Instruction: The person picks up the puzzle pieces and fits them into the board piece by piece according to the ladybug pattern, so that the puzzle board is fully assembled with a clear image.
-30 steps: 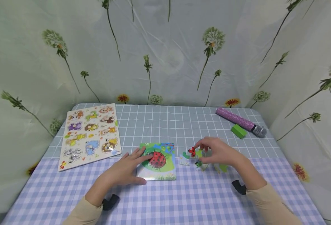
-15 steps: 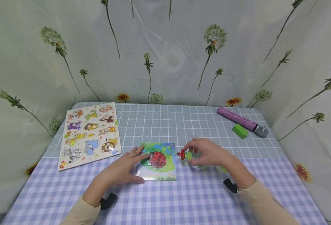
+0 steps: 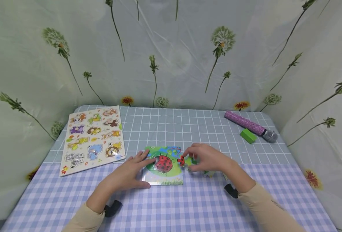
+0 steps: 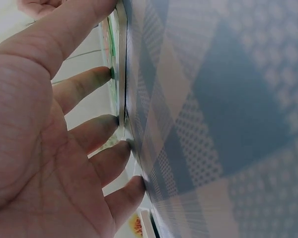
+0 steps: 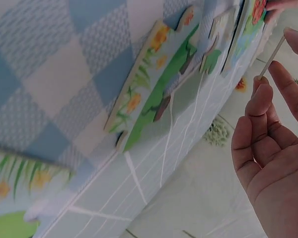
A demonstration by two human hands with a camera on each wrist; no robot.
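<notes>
A square ladybug picture puzzle [image 3: 166,179] lies on the cloth. My left hand [image 3: 128,171] rests on its left part, fingers spread and straight. In the left wrist view, fingertips touch the edge of the board [image 4: 122,69]. Just off the puzzle's right edge, my right hand [image 3: 207,158] pinches a red puzzle piece [image 3: 182,160] between thumb and fingertips. That piece [image 5: 272,58] appears edge-on, lifted off the table, in the right wrist view. Below that hand lie several loose green-and-white puzzle pieces [image 5: 156,91], partly hidden by it in the head view.
An animal peg puzzle board [image 3: 94,138] lies at the left. Toward the back right are a purple glittery microphone [image 3: 246,123] and a green block [image 3: 248,136]. A flowered curtain [image 3: 176,77] hangs behind the table.
My right hand has moved left with the red puzzle piece, from over the loose pieces to beside the ladybug puzzle. My left hand has stayed in nearly the same place.
</notes>
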